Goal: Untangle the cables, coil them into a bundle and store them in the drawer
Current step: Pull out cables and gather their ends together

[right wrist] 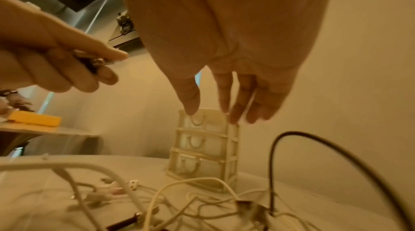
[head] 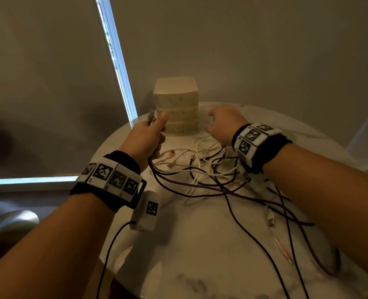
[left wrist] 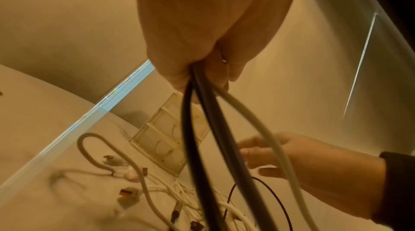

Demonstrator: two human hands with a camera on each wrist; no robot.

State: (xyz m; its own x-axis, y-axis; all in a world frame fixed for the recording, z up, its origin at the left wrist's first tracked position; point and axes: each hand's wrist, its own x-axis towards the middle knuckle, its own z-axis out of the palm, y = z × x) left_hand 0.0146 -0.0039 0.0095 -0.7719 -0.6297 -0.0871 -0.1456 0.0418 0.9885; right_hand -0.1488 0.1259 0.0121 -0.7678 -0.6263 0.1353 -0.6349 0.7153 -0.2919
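The tangle of dark purple and white charging cables (head: pixel 200 169) sprawls loose on the round white marble table (head: pixel 200 244) below and between my wrists, nothing coiled yet. My left hand (head: pixel 145 139) grips several plug ends and strands, lifted clear. My right hand (head: pixel 224 124) hovers empty, fingers relaxed, above the heap. Just beyond my fingertips, the small cream plastic three-drawer chest (head: pixel 176 108) looks closed; sorting, coiling and storing all remain.

Walls: plain beige wall (head: pixel 243 39).
Window: covered by grey roller blind (head: pixel 44 72); daylight admitted at edges.
Table: round white marble-patterned table (head: pixel 200 244).
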